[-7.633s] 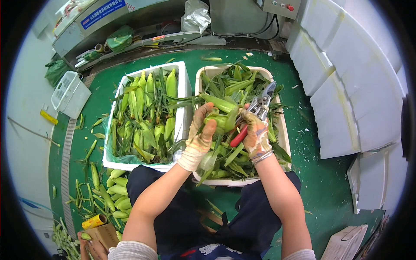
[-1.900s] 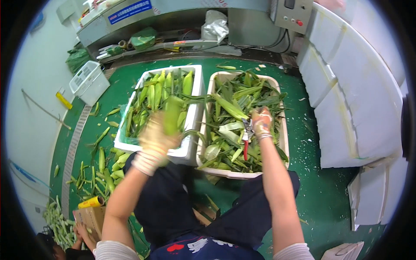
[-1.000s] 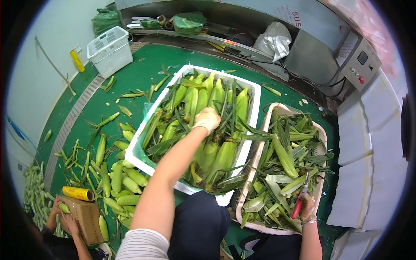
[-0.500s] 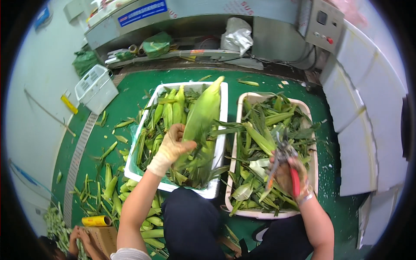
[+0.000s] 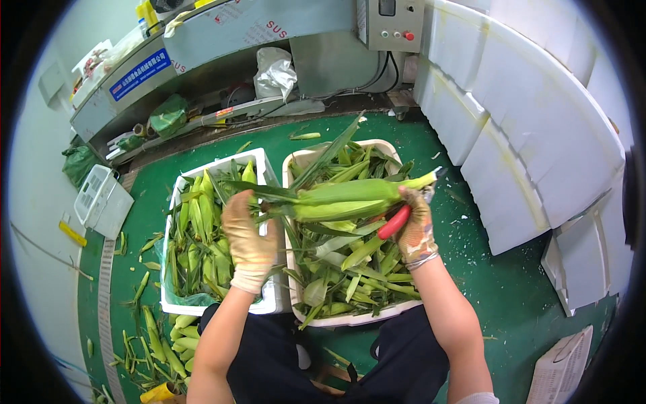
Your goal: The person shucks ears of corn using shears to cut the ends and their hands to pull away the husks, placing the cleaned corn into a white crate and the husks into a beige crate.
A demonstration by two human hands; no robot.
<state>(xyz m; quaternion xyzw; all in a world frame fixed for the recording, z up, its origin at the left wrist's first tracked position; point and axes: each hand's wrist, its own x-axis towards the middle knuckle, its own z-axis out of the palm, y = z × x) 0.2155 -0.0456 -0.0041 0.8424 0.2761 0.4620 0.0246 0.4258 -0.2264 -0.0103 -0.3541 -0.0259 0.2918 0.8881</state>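
A green ear of corn in its husk (image 5: 350, 201) lies sideways above the cream tub, its pale stem end to the right. My right hand (image 5: 416, 225), in a stained glove, closes round the stem end and also holds pruning shears with a red handle (image 5: 395, 222); their blades are mostly hidden. At the ear's leafy left end is my left hand (image 5: 249, 236), in a pale glove, thumb and fingers apart by the husk leaves. Below, the cream tub (image 5: 356, 319) holds loose husks and leaves. Left of it, a white foam box (image 5: 272, 283) holds unpeeled ears.
Several ears and husk scraps (image 5: 161, 343) lie on the green floor at the left. A steel machine (image 5: 222, 40) with a control box (image 5: 393, 23) stands at the back. White foam panels (image 5: 511, 155) line the right. A white basket (image 5: 104, 198) stands far left.
The view has turned right. The ear has moved from above the foam box to above the tub and now lies sideways. My right hand has come up and grips its stem end.
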